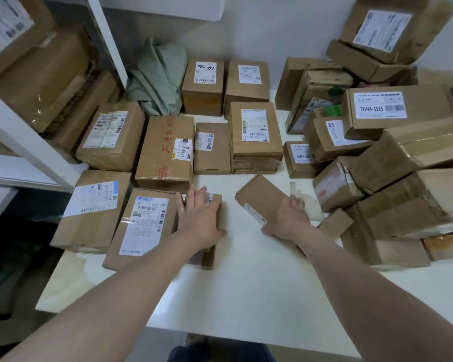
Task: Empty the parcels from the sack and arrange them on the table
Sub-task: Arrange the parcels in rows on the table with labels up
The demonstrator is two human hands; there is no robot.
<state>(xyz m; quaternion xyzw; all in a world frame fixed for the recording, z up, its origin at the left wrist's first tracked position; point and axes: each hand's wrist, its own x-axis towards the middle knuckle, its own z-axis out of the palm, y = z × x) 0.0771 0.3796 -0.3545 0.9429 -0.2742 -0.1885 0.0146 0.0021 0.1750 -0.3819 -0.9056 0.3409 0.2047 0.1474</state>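
Several brown cardboard parcels lie in rows on the white table (246,283). My left hand (200,218) rests flat, fingers spread, on a small labelled parcel (215,246) beside a larger parcel with a white label (141,226). My right hand (290,218) grips the near end of a flat brown parcel (262,197), which sits tilted at the table's middle. A crumpled green sack (157,79) lies at the back against the wall, between the shelf post and the back row of parcels.
A loose heap of boxes (392,158) fills the right side of the table. White shelving (37,142) with more cartons (45,74) stands at the left. The table's front edge is near my body.
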